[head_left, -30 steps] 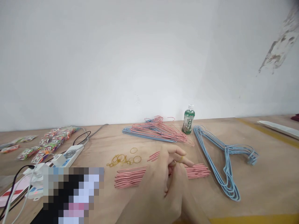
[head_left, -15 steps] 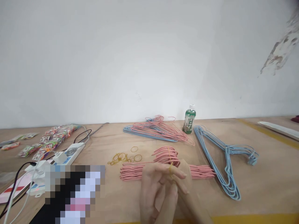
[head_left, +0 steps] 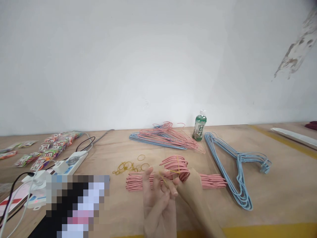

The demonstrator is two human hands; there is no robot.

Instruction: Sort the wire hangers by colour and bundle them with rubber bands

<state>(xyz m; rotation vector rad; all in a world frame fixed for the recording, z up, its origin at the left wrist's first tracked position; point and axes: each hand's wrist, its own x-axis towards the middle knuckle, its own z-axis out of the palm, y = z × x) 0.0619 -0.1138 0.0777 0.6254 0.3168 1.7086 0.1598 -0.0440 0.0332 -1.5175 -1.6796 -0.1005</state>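
A bundle of pink hangers point(head_left: 213, 181) lies across the table near me, its hooks pointing up and away. A yellow rubber band point(head_left: 178, 164) runs over the hooks and stretches toward my fingers. My left hand point(head_left: 159, 195), palm up with bent fingers, has the band looped on its fingers at the left of the hooks. Just right of it, my right hand point(head_left: 189, 185) is wrapped round the base of the hooks; its fingertips are partly hidden behind the left hand and the hangers.
Loose rubber bands point(head_left: 127, 166) lie left of the bundle. Behind are mixed pink and blue hangers point(head_left: 158, 140) and a green-labelled bottle point(head_left: 199, 127). Blue hangers point(head_left: 239, 178) lie right. A power strip point(head_left: 74, 162), cables and colourful packets point(head_left: 53, 148) are left, beside a blurred-out patch.
My left hand has turned palm up and shifted left, drawing the band sideways. My right hand has moved back from the left fingers to the hook base.
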